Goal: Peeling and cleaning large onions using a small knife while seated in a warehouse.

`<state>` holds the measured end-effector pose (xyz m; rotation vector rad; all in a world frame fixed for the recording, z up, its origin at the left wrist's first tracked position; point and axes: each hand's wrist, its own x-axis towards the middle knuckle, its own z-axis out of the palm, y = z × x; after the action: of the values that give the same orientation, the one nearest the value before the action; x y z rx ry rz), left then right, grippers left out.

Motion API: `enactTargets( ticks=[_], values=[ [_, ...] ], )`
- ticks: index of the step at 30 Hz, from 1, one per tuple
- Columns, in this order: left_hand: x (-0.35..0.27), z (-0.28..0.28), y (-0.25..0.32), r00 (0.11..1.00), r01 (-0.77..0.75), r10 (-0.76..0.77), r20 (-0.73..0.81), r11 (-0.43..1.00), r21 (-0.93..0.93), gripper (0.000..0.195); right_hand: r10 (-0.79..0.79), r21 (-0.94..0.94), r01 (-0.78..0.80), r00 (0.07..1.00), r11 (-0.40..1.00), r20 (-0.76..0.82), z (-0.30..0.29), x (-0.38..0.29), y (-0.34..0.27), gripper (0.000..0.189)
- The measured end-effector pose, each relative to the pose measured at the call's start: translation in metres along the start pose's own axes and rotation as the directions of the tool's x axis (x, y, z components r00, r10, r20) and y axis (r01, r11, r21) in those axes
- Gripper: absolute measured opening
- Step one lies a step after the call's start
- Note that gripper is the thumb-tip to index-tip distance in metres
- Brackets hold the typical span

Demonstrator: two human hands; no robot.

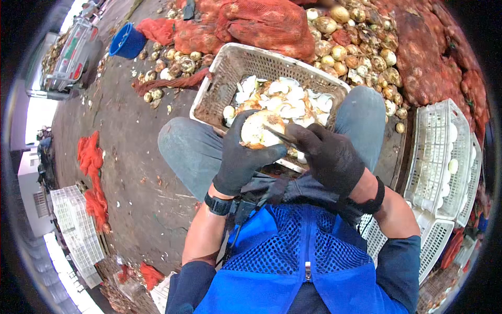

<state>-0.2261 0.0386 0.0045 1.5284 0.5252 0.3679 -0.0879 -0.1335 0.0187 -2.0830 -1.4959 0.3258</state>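
Observation:
My left hand (247, 151), in a black glove, grips a large onion (261, 127) with brown outer skin and a pale exposed face. A knife (277, 134) is held in my gloved right hand (331, 157), its blade against the onion's right side; most of its handle is hidden by my fingers. Both hands are above the near edge of a white plastic crate (210, 92) between my knees. White onion layers and brown skins (286, 98) lie heaped inside the crate. A small whole-looking onion (229, 112) rests at their left.
Red mesh sacks (266, 27) lie beyond the crate, beside a pile of loose onions (349, 59). White crates (435, 157) holding pale onions stand at my right. A blue bucket (127, 41) and red netting (92, 176) are on the left floor. Farther left is a loaded vehicle (70, 59).

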Motion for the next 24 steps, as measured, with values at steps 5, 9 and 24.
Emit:
enactTargets(
  ticks=[5,9,24],
  values=[
    [-0.001,0.001,-0.005,0.999,-0.035,0.035,0.008,0.999,-0.004,0.074,-0.053,-0.096,0.060,0.996,0.994,0.072,-0.007,0.006,-0.006,0.040],
    [-0.003,0.000,0.001,0.999,-0.039,0.038,0.027,0.998,0.040,0.073,-0.142,-0.115,0.146,0.989,0.983,0.043,-0.004,0.009,-0.002,0.041],
    [-0.013,-0.007,-0.001,0.996,0.075,-0.077,-0.044,0.996,-0.049,0.067,0.060,0.211,-0.007,0.967,0.977,-0.246,0.052,0.021,0.066,0.021]
  ],
)
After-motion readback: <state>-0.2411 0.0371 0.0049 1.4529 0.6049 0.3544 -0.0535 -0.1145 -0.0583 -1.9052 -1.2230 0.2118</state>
